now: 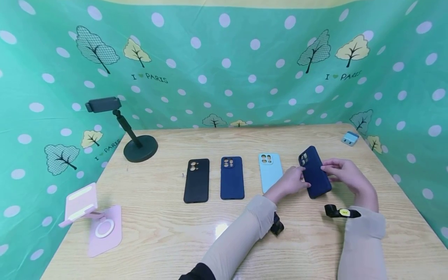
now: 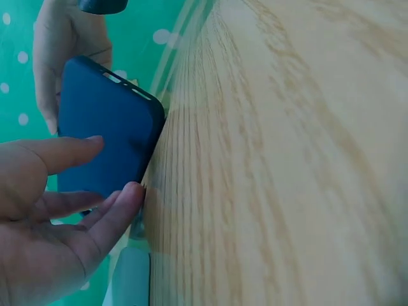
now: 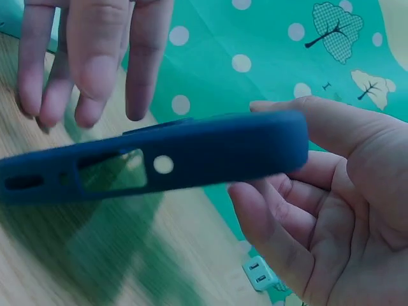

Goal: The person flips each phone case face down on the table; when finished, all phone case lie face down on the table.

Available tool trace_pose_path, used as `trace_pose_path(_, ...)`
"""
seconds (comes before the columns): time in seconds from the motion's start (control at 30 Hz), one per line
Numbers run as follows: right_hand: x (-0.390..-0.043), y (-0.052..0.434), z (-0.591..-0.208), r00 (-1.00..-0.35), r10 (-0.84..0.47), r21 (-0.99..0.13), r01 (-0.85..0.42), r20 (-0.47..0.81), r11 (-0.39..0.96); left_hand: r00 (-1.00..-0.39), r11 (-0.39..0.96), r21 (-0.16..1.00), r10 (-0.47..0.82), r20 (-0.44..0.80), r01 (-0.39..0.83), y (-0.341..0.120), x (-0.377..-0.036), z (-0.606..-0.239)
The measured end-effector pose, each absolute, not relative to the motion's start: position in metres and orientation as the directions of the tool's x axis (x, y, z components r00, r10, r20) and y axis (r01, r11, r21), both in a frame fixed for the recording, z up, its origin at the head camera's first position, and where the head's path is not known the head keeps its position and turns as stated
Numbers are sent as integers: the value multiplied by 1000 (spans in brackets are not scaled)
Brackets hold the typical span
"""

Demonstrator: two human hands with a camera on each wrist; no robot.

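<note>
A dark blue phone case [image 1: 315, 177] is tilted up off the table at the right, its camera cutouts at the upper left. My right hand [image 1: 350, 177] pinches it by the right edge, thumb on one face and fingers on the other in the right wrist view. Beside the opposite edge is my left hand [image 1: 288, 182], its fingers loosely extended. In the left wrist view its thumb [image 2: 86, 148] overlaps the case. The right wrist view shows side cutouts and a round hole along the case's rim [image 3: 223, 153]. A light blue phone case [image 1: 269, 171] lies partly behind the left hand.
Another dark blue case [image 1: 232, 182] and a black case [image 1: 196, 184] lie flat further left. A black stand [image 1: 140, 148] is at the back left, a pink folding stand [image 1: 105, 237] at the front left. A small blue-and-white plug adapter [image 1: 350, 138] sits near the back right corner.
</note>
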State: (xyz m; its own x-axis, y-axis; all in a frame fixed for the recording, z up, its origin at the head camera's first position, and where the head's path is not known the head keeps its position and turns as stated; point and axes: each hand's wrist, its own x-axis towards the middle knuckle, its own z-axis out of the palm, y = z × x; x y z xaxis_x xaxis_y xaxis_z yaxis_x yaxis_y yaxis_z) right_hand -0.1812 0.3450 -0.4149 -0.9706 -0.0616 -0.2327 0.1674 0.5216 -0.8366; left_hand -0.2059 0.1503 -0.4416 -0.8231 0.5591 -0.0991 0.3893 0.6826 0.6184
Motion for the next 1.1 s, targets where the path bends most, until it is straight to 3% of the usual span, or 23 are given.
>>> trace_pose_path(0.43,-179,360,-430,-947,-16,-721,234,-322,652,-807,724,597,554,-204,346,152,-208,-442)
trace_pose_path(0.73,-186,351,-440,-956,-1,-668,205,-295,715,-841,766,594,473,-262,246,153,-207,-441)
trace_pose_path(1.1,-191,345,-442,-960,9,-658,197,-278,726,-854,724,643,478,-206,250,137,-208,-438)
